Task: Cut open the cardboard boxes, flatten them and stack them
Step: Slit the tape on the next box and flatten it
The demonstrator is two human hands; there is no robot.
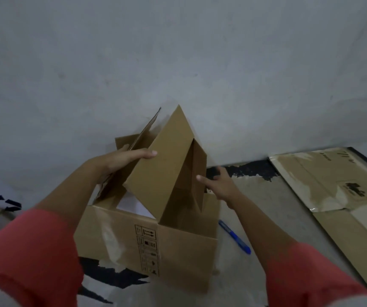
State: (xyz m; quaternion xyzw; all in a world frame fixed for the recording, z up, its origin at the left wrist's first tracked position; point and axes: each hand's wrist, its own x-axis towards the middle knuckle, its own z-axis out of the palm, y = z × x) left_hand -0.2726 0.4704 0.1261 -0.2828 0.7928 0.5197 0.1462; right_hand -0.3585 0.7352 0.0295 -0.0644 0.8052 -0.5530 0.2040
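I've got the small box [164, 165] tilted up on one corner, low end dipping into the open big box [178, 247], just below centre of view. My left hand [122, 159] holds it at 9 o'clock, thumb over the front panel, fingers tucked behind, a firm pinch on the wall. My right hand [219, 185] is at 3 o'clock of it, fingers spread and loose, holding nothing, index tip right at the edge of the open end; can't tell if it touches. As I read it, the step is collapsing this small one: I'd get the rt hand inside the open end, push opposite corners twd each other so the tube folds along its creases, and keep the lt pinch from crushing the panel. Loose flaps at 11 o'clock could snag, and the big box underneath is in the way for pressing flat, so lift clear first. Blue tool [234, 237], cutter or pen, can't tell, lies on the floor [266, 207] at 3 o'clock of the big box. Flattened cardboard [333, 185] sits further out at 3 o'clock, prob the stack
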